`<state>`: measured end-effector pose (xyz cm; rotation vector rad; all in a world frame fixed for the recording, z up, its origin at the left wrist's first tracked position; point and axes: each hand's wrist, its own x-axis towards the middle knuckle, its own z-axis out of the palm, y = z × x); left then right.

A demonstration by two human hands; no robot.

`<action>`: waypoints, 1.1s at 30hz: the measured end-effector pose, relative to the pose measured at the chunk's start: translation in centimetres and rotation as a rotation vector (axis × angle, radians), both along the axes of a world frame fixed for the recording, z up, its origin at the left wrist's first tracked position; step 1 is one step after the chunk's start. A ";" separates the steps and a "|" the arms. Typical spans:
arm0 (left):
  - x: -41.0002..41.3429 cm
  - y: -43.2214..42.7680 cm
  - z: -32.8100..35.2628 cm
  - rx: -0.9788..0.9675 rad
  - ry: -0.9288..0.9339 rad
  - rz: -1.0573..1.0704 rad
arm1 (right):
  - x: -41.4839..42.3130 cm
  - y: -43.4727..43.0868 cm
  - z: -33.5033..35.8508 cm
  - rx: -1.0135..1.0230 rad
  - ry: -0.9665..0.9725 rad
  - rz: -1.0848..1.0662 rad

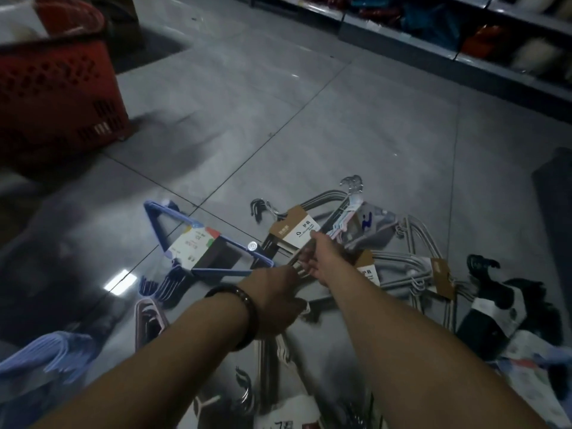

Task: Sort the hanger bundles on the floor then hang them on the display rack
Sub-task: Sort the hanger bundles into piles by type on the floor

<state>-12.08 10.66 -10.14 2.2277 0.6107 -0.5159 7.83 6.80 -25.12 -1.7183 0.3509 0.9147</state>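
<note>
Several hanger bundles lie on the grey tiled floor. My right hand [312,258] grips a dark hanger bundle with a brown-and-white card label [292,226] at its lower bar. My left hand [275,300], a dark bracelet on its wrist, reaches to the same bundle just below the right hand; its fingers are hidden under the right hand. A blue triangular hanger bundle [198,239] with a white label lies just left. Grey hanger bundles with brown tags [411,267] lie to the right, and black hangers [492,301] farther right.
A red shopping basket [58,94] stands at the far left. Store shelves [464,38] with goods run along the back right. Light blue hangers [52,354] and pink hangers [148,317] lie near my left arm. More packaged hangers lie at the bottom edge.
</note>
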 end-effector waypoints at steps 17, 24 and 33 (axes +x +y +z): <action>-2.7 -4.0 12.5 -0.194 -0.110 0.094 | -4.0 -13.5 31.1 0.097 -0.895 0.202; -10.7 -6.2 19.7 -0.643 -0.135 0.511 | -15.6 -18.7 38.0 0.575 -0.743 0.056; -20.7 -10.2 18.6 -1.095 -0.255 0.980 | -29.5 -22.7 36.6 0.992 -0.193 0.077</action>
